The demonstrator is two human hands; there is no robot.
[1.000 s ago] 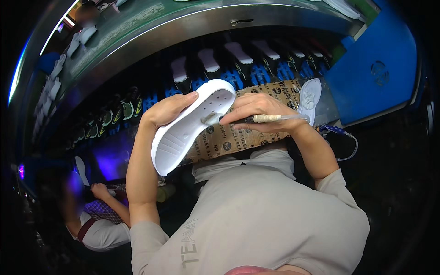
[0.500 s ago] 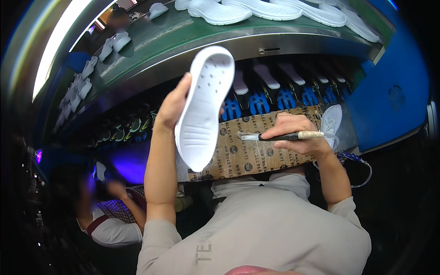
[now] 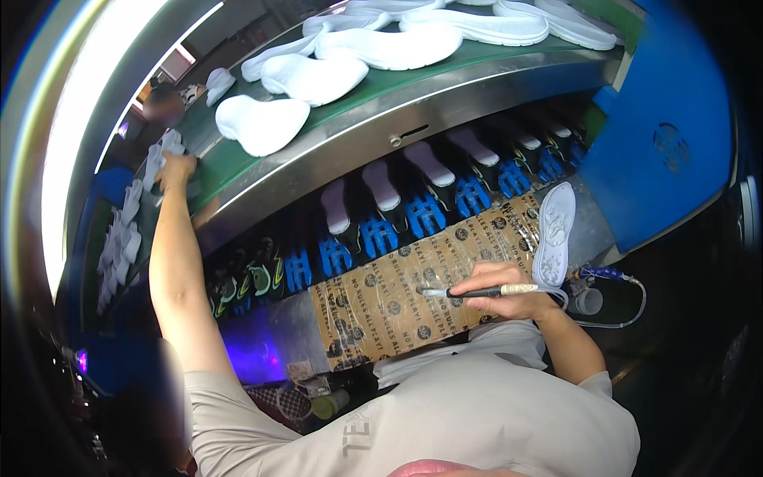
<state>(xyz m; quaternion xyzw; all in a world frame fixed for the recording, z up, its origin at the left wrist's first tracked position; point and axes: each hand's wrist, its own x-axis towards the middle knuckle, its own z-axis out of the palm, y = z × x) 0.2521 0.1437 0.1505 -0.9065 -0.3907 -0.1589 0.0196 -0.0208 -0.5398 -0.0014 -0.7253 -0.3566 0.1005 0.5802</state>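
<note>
My left arm stretches far to the left over the green conveyor belt (image 3: pixel 208 171). My left hand (image 3: pixel 176 170) is closed on a white shoe sole (image 3: pixel 168 145) among others there; its fingertips are partly hidden. Close to my body, my right hand (image 3: pixel 513 292) grips a glue brush (image 3: pixel 481 292) with a black and cream handle, its bristles pointing left. The brush hovers over or rests on a board wrapped in printed brown paper and clear film (image 3: pixel 389 310); I cannot tell which. A thin clear tube runs from the handle's end.
White soles (image 3: pixel 389 48) lie along the belt. Beneath it hang shoe uppers with purplish bottoms (image 3: pixel 381 187) on blue holders (image 3: pixel 425 216). A white shoe-shaped piece (image 3: pixel 555 234) lies right of the board. A blue machine panel (image 3: pixel 675 135) stands at the right.
My left hand has moved from in front of me, where it held a white sole upright, to the far left of the belt. My right hand keeps the brush, slightly lower in view.
</note>
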